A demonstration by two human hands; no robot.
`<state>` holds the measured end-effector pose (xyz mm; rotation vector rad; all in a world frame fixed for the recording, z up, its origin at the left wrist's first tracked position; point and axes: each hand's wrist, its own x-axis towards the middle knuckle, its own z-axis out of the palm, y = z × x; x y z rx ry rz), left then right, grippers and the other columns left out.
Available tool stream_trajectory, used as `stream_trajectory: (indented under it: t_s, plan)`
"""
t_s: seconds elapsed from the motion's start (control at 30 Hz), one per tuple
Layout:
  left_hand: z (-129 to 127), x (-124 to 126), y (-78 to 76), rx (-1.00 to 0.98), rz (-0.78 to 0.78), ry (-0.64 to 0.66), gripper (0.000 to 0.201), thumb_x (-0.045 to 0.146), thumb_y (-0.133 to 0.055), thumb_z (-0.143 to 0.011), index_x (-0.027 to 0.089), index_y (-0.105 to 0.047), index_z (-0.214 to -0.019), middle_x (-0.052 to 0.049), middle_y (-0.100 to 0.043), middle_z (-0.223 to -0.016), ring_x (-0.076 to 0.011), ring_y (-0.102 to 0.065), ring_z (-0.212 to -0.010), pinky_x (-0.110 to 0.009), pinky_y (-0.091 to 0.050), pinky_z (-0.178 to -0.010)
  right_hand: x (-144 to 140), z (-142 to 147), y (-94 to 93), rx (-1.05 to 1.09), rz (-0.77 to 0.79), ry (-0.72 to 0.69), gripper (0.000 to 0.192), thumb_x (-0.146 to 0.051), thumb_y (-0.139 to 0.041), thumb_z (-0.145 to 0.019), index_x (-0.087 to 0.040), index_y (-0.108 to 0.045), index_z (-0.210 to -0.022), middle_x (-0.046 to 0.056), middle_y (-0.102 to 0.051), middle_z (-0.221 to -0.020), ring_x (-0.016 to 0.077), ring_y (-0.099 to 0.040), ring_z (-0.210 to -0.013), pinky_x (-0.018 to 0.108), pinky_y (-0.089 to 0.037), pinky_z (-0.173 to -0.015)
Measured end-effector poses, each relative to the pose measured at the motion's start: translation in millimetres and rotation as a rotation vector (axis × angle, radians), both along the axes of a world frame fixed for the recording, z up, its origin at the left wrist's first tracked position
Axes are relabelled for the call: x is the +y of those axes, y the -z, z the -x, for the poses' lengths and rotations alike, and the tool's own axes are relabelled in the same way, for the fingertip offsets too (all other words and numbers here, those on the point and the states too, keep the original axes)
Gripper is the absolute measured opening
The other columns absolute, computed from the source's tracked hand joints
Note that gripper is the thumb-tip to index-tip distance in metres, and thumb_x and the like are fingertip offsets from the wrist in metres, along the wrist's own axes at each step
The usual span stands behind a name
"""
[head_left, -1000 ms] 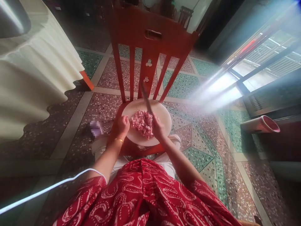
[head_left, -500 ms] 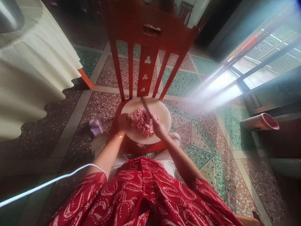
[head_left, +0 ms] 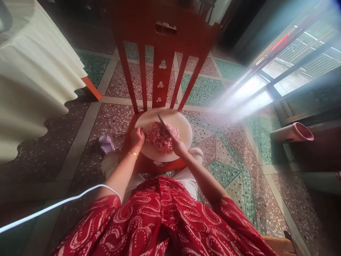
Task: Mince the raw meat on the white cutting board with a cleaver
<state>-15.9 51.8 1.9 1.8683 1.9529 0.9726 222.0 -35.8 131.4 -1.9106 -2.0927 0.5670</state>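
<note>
A round, pale cutting board (head_left: 183, 124) lies on the seat of a red wooden chair in front of me. Chopped pink meat (head_left: 160, 142) is heaped in its middle. My right hand (head_left: 180, 146) is closed round the handle of a knife (head_left: 163, 125), whose blade slants over the meat, tip pointing away and to the left. The handle is mostly hidden by my fingers. At the board's left edge, my left hand (head_left: 137, 138) is closed on the rim, knuckles up, beside the meat.
The chair's slatted back (head_left: 161, 81) rises behind the board. A cream tablecloth (head_left: 39, 71) hangs at the left. On the terrazzo floor lies a blurred purple item (head_left: 106, 143). A bin (head_left: 291, 133) is at the right. A white cable (head_left: 61, 203) runs near my left arm.
The knife blade now shows more broadly and is angled further to the left. My left hand looks a little lower, at the board's edge. The whole view has shifted slightly.
</note>
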Motion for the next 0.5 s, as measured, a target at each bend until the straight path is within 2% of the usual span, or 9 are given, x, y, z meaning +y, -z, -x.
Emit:
stream_trajectory:
  t_s: [0.03, 0.07, 0.1, 0.23, 0.3, 0.37, 0.43, 0.5]
  plan:
    - [0.2, -0.2, -0.6, 0.005, 0.0, 0.01, 0.026, 0.017, -0.038, -0.083, 0.017, -0.061, -0.093, -0.015, -0.066, -0.096, -0.026, -0.06, -0.096, -0.04, -0.043, -0.09, 0.4, -0.3, 2.2, -0.011, 0.098, 0.009, 0.051, -0.023, -0.035, -0.096, -0.018, -0.038, -0.147, 0.014, -0.072, -0.106, 0.0267, -0.071, -0.091, 0.039, -0.057, -0.08]
    - [0.3, -0.1, -1.0, 0.009, -0.002, 0.019, 0.026, 0.018, -0.038, -0.083, 0.017, -0.061, -0.093, -0.014, -0.066, -0.096, -0.026, -0.06, -0.096, -0.041, -0.043, -0.09, 0.3, -1.3, -0.9, 0.009, 0.131, 0.024, 0.05, -0.024, -0.036, -0.096, -0.02, -0.039, -0.146, 0.013, -0.072, -0.106, 0.0267, -0.071, -0.091, 0.039, -0.057, -0.079]
    - [0.3, 0.1, -1.2, 0.01, -0.004, 0.027, 0.025, 0.018, -0.038, -0.083, 0.017, -0.061, -0.093, -0.014, -0.066, -0.095, -0.0259, -0.06, -0.095, -0.041, -0.043, -0.089, -0.4, -2.6, -8.5, 0.052, 0.098, 0.035, 0.05, -0.026, -0.036, -0.097, -0.022, -0.039, -0.146, 0.011, -0.071, -0.11, 0.026, -0.07, -0.095, 0.037, -0.056, -0.081]
    - [-0.1, 2.1, 1.7, 0.007, -0.022, 0.021, 0.025, 0.018, -0.037, -0.084, 0.018, -0.061, -0.089, -0.013, -0.066, -0.092, -0.0247, -0.061, -0.093, -0.039, -0.044, -0.088, -3.8, -3.2, -48.5, 0.231, -0.281, 0.018, 0.05, -0.028, -0.031, -0.099, -0.025, -0.031, -0.149, 0.006, -0.059, -0.133, 0.0193, -0.061, -0.115, 0.03, -0.051, -0.093]
    - [0.0, 2.8, 3.6, 0.013, -0.029, 0.015, 0.024, 0.017, -0.038, -0.083, 0.018, -0.061, -0.089, -0.013, -0.067, -0.093, -0.0244, -0.061, -0.093, -0.038, -0.044, -0.088, -4.5, 1.8, -47.7, 0.246, -0.377, 0.043, 0.052, -0.025, -0.029, -0.099, -0.024, -0.028, -0.15, 0.006, -0.053, -0.139, 0.0176, -0.058, -0.119, 0.029, -0.048, -0.097]
    - [0.4, 2.5, 4.3, 0.021, -0.03, 0.012, 0.024, 0.017, -0.039, -0.083, 0.018, -0.062, -0.091, -0.012, -0.067, -0.094, -0.0246, -0.061, -0.094, -0.038, -0.044, -0.088, -5.7, 8.2, -29.1, 0.206, -0.29, 0.033, 0.052, -0.021, -0.031, -0.097, -0.023, -0.03, -0.15, 0.008, -0.053, -0.14, 0.0182, -0.06, -0.117, 0.029, -0.049, -0.096]
    - [0.8, 1.5, 3.5, 0.02, -0.022, 0.007, 0.024, 0.017, -0.041, -0.081, 0.018, -0.062, -0.092, -0.012, -0.066, -0.094, -0.0251, -0.061, -0.094, -0.039, -0.044, -0.088, -8.0, 12.5, -6.4, 0.133, -0.054, 0.0, 0.052, -0.02, -0.035, -0.096, -0.022, -0.034, -0.148, 0.01, -0.06, -0.132, 0.0204, -0.066, -0.106, 0.03, -0.053, -0.088]
    - [0.8, 0.5, 2.1, 0.012, -0.011, 0.01, 0.024, 0.017, -0.042, -0.08, 0.018, -0.062, -0.093, -0.012, -0.066, -0.094, -0.0257, -0.061, -0.094, -0.04, -0.044, -0.088, -11.2, 12.9, 4.0, 0.08, 0.121, -0.007, 0.051, -0.022, -0.039, -0.095, -0.022, -0.037, -0.147, 0.01, -0.066, -0.123, 0.0222, -0.07, -0.096, 0.03, -0.056, -0.081]
